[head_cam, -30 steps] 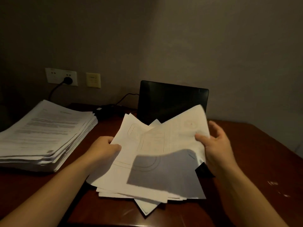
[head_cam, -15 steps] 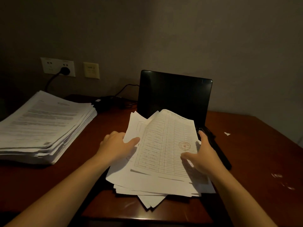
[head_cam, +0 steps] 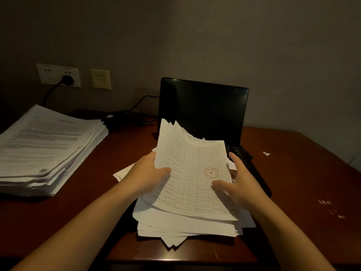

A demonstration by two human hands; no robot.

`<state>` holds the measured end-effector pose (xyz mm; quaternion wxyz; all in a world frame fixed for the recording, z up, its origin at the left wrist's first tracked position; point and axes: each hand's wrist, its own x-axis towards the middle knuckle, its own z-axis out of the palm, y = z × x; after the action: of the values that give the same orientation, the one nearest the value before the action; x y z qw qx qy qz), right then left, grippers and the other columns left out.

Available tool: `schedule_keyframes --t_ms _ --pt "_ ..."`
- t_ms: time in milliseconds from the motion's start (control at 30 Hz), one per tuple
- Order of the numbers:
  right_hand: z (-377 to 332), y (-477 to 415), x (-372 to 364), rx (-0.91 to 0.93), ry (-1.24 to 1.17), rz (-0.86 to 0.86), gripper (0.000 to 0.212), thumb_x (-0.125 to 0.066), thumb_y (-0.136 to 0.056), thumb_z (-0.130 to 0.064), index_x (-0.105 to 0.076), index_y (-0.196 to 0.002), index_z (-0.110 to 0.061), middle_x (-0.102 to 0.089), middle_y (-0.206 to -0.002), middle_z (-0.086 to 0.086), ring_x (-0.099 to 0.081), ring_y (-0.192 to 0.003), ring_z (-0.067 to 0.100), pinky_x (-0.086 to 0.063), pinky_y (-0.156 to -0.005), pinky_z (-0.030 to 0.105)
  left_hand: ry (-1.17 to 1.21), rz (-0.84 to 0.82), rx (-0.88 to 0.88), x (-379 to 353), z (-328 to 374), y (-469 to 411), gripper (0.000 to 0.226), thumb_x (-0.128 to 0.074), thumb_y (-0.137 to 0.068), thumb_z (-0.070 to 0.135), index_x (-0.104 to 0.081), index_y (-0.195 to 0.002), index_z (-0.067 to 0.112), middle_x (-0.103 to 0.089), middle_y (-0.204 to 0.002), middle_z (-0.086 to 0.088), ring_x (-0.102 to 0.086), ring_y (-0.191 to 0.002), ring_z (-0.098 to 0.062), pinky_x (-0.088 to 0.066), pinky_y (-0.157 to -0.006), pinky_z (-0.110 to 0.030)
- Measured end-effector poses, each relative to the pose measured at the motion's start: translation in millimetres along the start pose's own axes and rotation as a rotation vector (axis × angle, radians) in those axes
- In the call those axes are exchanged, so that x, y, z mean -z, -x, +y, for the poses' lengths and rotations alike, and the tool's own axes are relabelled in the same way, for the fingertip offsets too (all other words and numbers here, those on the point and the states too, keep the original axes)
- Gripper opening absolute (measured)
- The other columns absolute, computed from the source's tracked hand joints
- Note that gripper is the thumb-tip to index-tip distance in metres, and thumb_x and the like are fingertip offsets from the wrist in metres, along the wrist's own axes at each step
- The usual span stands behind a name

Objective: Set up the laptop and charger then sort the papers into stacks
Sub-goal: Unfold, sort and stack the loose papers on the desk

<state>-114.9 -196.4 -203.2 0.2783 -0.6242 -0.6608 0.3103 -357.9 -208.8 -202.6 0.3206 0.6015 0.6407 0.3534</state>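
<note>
Papers (head_cam: 192, 173) in left grip (head_cam: 150, 171)

Two bare forearms, sleeveless, left hand (head_cam: 151, 171) and right hand (head_cam: 241, 185) unadorned.

Open black laptop (head_cam: 203, 112), screen dark — loose papers (head_cam: 193, 184) heaped over its keyboard; tall printed stack (head_cam: 46, 145) lies far left.

likely a dim office: desk (head_cam: 293, 163), laptop (head_cam: 203, 110), paper stacks (head_cam: 48, 145).
</note>
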Motion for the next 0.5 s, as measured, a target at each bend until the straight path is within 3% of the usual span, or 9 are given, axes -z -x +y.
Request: schedule_keyframes --t_ms 67,133,267,367,500 --pt "-1 1 -2 -0.018 0.045 0.046 0.104 -0.079 -0.085 -0.019 -0.008 -0.157 -0.043 -0.045 -0.154 0.000 -0.057 -0.127 0.024 -0.048 -0.105 0.049 0.018 -0.021 -0.014 -2 1 2 0.039 -0.062 -0.098 0.020 -0.053 -0.135 0.027 -0.060 -0.135 0.010 -0.056 -0.123 -0.014 -0.046 -0.092 -0.029" --pt "2 -2 -5 -0.024 0.024 0.061 0.105 -0.079 -0.084 -0.019 -0.008 -0.157 -0.042 -0.050 -0.150 -0.001 -0.056 -0.129 0.027 -0.047 -0.106 0.052 0.039 -0.033 -0.036 -3 2 2 0.041 -0.062 -0.098 0.019 -0.052 -0.136 0.027 -0.060 -0.135 0.011 -0.057 -0.121 -0.012 -0.046 -0.088 -0.024" --pt "4 -10 -3 -0.103 -0.276 0.082 0.101 -0.075 -0.086 -0.004 -0.013 -0.158 -0.038 -0.069 -0.122 0.002 -0.070 -0.101 0.019 -0.058 -0.082 0.041 0.139 -0.078 -0.027 0 4 -1 0.040 -0.063 -0.096 0.014 -0.056 -0.133 0.028 -0.066 -0.124 0.011 -0.064 -0.105 -0.008 -0.049 -0.071 -0.017" --pt "6 -14 0 -0.122 -0.350 0.083 0.098 -0.074 -0.087 -0.003 -0.015 -0.158 -0.035 -0.073 -0.116 0.002 -0.070 -0.091 0.012 -0.052 -0.071 0.029 0.294 -0.144 0.027 5 7 -4 0.037 -0.065 -0.092 0.004 -0.063 -0.121 0.027 -0.073 -0.109 0.010 -0.070 -0.096 -0.006 -0.053 -0.069 -0.021" --pt "-4 -17 7 -0.097 -0.399 0.084 0.102 -0.076 -0.086 -0.007 -0.011 -0.160 -0.035 -0.065 -0.133 0.004 -0.064 -0.118 0.024 -0.047 -0.101 0.051 0.554 -0.070 0.021 14 8 -5 0.033 -0.065 -0.090 -0.001 -0.065 -0.114 0.022 -0.076 -0.104 0.001 -0.073 -0.094 -0.016 -0.058 -0.078 -0.033"
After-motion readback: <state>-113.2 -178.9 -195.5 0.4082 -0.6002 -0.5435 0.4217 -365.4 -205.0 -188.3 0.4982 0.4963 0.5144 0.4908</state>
